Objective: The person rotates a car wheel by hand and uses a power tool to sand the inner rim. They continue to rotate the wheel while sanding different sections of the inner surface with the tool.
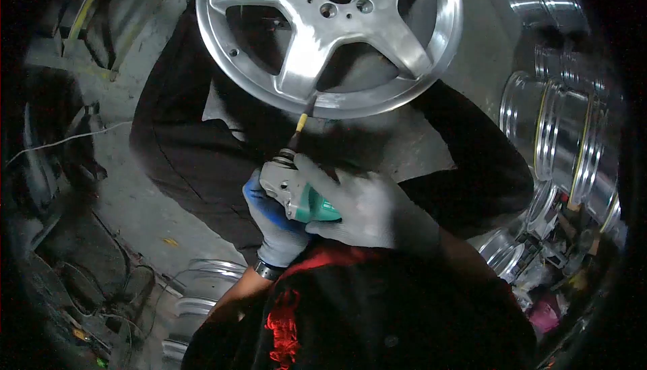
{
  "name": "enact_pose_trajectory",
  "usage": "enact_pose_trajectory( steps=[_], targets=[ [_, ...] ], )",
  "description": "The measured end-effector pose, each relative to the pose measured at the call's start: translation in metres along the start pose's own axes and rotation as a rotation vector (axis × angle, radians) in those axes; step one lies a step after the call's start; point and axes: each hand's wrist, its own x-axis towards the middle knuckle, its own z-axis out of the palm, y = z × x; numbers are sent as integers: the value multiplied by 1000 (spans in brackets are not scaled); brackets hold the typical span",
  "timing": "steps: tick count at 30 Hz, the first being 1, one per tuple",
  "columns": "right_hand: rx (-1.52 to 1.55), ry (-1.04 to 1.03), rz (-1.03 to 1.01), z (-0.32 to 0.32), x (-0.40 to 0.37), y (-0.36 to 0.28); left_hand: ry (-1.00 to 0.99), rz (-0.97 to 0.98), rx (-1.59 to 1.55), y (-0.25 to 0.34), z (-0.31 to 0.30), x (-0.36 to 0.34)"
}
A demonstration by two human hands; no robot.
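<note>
A silver five-spoke alloy wheel (323,40) lies face up on a dark tyre (202,161) in front of me. Both gloved hands hold a small teal and grey power tool (300,198). My left hand (276,225), in a blue and grey glove, grips it from below. My right hand (367,208), in a grey glove, wraps over its body. The tool's thin shaft with a yellow band (301,122) reaches up, and its tip touches the wheel's near rim by a spoke's foot.
Several shiny bare rims (566,134) are stacked at the right. Another rim (202,282) lies on the concrete floor at lower left, beside cables and clutter (101,289). A white cord (67,139) crosses the floor at left.
</note>
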Motion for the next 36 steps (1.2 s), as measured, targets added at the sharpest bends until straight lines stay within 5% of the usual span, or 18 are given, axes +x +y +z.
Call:
enact_pose_trajectory(
  steps=[3, 5, 9, 11, 14, 15, 19, 21, 24, 28, 30, 34, 36],
  targets=[
    [6, 34, -25, -4, -3, 1, -75, 108, 184, -3, -4, 1],
    [-2, -76, 69, -16, -8, -1, -108, -109, -117, -16, -18, 9],
    [7, -123, 173, -14, -13, -8, -207, -163, -220, -14, -10, 8],
    [-47, -106, 120, 0, -10, -8, -109, 17, 27, -13, -19, 1],
    [-55, -249, 152, -5, 2, -15, -192, 7, 19, -5, -33, 0],
    [-54, -245, 158, -4, 0, -14, -74, -98, -2, -5, -35, 1],
    [-77, -129, 132, 1, -14, -6, -112, -114, -6, -12, -29, 1],
    [-110, -22, 89, 0, -22, -1, -271, -341, -305, -16, -30, 13],
    [-83, 56, 78, 1, -23, 0, -204, -423, -236, -17, -37, 18],
    [-92, -77, 79, 7, -13, -5, -227, -426, -266, 0, -34, 7],
    [-87, -86, 56, 6, -10, -6, -84, -462, -298, 4, -33, 6],
    [-96, -97, 123, -1, -19, -3, -185, -474, -386, -7, -28, 12],
    [-82, -62, 147, -5, -30, 2, -254, -381, -105, -14, -16, 11]
  ],
)
